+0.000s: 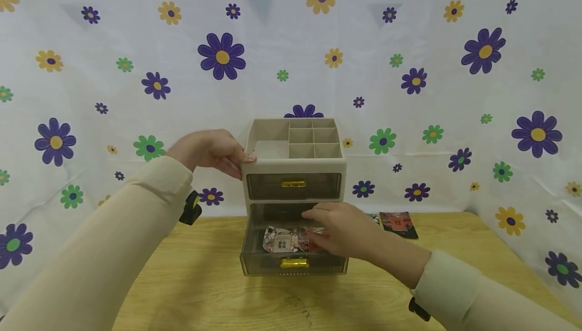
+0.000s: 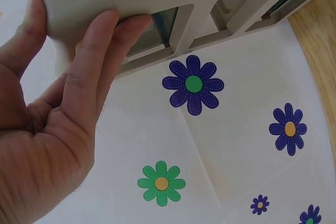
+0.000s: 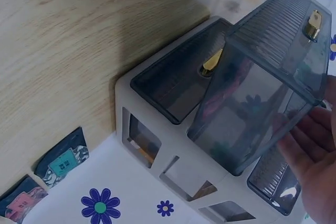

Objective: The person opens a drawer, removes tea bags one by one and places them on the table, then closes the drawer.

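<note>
A beige desktop drawer organizer (image 1: 293, 165) stands on the table, its top split into compartments. My left hand (image 1: 213, 150) grips its upper left corner, thumb on the top rim and fingers against the side (image 2: 84, 72). Below a closed upper drawer (image 1: 263, 187), a smoky clear drawer (image 1: 256, 264) with a gold handle is pulled out. Inside lie flat patterned packets (image 1: 277, 241), one partly red. My right hand (image 1: 347, 230) reaches over that drawer, thumb and forefinger apart near the red packet. Behind the drawer wall, its fingers (image 3: 296, 153) look loosely bent.
Two dark packets with printed labels lie on the table right of the organizer, one pink-labelled (image 3: 23, 200) and one teal-labelled (image 3: 63, 161). A white flowered cloth (image 1: 291, 88) hangs behind the wooden table (image 1: 195, 280). Another closed drawer (image 3: 173, 87) sits below the pulled-out one.
</note>
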`<move>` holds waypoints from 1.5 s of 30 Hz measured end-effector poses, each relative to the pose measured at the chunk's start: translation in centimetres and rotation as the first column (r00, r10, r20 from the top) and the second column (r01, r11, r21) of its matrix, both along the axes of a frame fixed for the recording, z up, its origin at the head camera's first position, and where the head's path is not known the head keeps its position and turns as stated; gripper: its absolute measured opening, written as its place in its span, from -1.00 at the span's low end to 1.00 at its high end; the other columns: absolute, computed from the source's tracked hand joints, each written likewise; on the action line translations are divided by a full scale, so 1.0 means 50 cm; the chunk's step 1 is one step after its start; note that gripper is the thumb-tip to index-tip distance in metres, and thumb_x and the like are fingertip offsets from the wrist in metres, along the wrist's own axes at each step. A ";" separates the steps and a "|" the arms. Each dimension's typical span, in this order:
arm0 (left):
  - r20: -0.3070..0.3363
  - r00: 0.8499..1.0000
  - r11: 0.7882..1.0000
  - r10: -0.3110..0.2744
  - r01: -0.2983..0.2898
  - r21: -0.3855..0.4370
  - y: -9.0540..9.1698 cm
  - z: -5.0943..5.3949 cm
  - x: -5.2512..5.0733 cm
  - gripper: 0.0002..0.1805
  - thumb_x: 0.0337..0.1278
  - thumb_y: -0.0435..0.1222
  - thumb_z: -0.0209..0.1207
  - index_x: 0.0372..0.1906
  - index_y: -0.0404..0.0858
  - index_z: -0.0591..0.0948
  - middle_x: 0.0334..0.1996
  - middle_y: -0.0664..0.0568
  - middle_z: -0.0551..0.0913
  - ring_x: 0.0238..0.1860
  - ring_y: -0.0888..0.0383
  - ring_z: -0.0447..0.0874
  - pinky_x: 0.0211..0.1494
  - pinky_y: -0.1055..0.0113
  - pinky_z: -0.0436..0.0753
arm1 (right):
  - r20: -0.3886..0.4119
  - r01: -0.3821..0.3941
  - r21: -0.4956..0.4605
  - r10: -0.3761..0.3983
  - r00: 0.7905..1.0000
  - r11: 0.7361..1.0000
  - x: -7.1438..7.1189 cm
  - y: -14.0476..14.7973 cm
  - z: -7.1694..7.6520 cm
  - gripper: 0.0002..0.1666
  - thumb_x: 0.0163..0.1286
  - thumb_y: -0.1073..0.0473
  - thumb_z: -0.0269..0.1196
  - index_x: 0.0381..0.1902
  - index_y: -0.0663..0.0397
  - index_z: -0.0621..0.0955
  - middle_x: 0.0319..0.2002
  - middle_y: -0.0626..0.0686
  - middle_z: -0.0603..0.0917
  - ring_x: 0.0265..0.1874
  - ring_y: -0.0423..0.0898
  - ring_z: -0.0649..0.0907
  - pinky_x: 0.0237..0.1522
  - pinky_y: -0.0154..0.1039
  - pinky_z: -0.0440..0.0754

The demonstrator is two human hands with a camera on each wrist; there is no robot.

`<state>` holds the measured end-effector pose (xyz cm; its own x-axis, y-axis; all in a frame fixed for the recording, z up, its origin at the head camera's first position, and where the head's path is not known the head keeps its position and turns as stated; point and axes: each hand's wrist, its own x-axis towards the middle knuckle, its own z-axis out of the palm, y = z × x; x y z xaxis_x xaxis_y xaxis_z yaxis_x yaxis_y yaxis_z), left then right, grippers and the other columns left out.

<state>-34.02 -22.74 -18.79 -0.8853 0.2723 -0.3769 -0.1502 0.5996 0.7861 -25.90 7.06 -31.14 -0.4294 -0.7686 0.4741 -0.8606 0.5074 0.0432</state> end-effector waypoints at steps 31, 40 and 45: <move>-0.001 1.000 1.000 0.009 -0.009 0.001 0.001 0.001 -0.001 -0.49 0.40 -0.29 0.17 0.25 -0.57 0.41 0.02 -0.32 0.64 -0.09 -0.07 0.77 0.10 0.14 0.74 | 0.495 -0.003 0.182 -0.089 0.864 0.983 -0.042 -0.023 0.070 -0.89 0.38 0.36 0.27 -0.19 0.08 0.69 -0.32 -0.05 0.72 -0.44 -0.26 0.68 -0.29 -0.34 0.72; 0.001 1.000 1.000 0.006 -0.006 0.005 0.000 -0.003 0.000 -0.49 0.40 -0.28 0.17 0.24 -0.57 0.42 -0.03 -0.28 0.66 -0.11 -0.06 0.78 0.09 0.15 0.75 | 0.446 0.010 0.056 -0.034 0.894 0.998 -0.046 0.047 0.133 -0.95 0.46 0.21 0.24 -0.21 0.06 0.63 -0.41 -0.10 0.65 -0.56 -0.31 0.55 -0.47 -0.38 0.60; 0.000 1.000 1.000 0.007 -0.007 0.009 0.000 -0.002 -0.001 -0.49 0.40 -0.27 0.18 0.23 -0.58 0.43 -0.04 -0.28 0.68 -0.11 -0.05 0.78 0.17 0.10 0.70 | 0.428 0.047 0.035 -0.058 0.902 0.998 -0.057 0.096 0.145 -0.93 0.43 0.18 0.28 -0.28 0.04 0.64 -0.53 -0.13 0.57 -0.63 -0.29 0.50 -0.52 -0.35 0.55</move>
